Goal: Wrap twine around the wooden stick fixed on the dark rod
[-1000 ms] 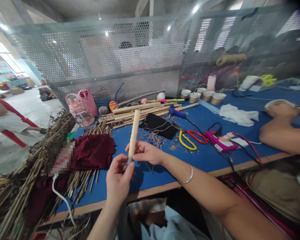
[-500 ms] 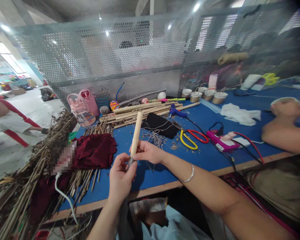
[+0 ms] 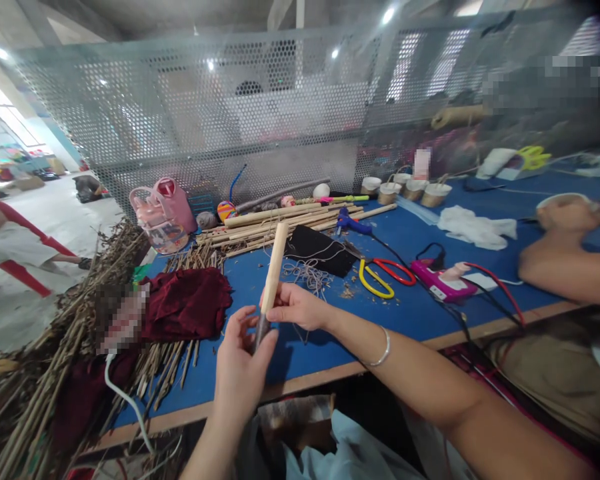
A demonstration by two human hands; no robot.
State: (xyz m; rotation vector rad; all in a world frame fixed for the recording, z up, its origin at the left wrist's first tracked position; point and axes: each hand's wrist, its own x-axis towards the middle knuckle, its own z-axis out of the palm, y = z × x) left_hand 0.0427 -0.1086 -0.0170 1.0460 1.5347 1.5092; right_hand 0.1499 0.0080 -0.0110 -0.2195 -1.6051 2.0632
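Leaning slightly toward the right, a pale wooden stick (image 3: 277, 260) rises from between the person's two hands, in front of the blue tabletop (image 3: 380, 333) and near the table's front edge (image 3: 325, 379). Bare blue surface shows to the right of the hands as far as the yellow-and-red-handled scissors (image 3: 369, 261) and the magenta power strip (image 3: 443, 283). A crumpled maroon cloth (image 3: 187, 303) bounds the left side; behind the stick lie loose grey cord (image 3: 307, 277), a black cloth (image 3: 315, 250) and a row of wooden rods (image 3: 280, 223), backed by a perforated metal screen (image 3: 230, 133).

The stick's dark lower end sits partly behind the left hand's thumb, and its very tip is hard to make out. Dry stalks (image 3: 30, 407) run out of view at lower left, and a co-worker's arm (image 3: 555, 270) is cut off at the right.

The right hand (image 3: 300, 309) pinches the stick just above its dark part, with the forearm, wearing a silver bangle (image 3: 381, 350), slanting in from lower right. The left hand (image 3: 241, 361) comes up from below, fingers loosely curled around the dark end; whether they press on it cannot be told.
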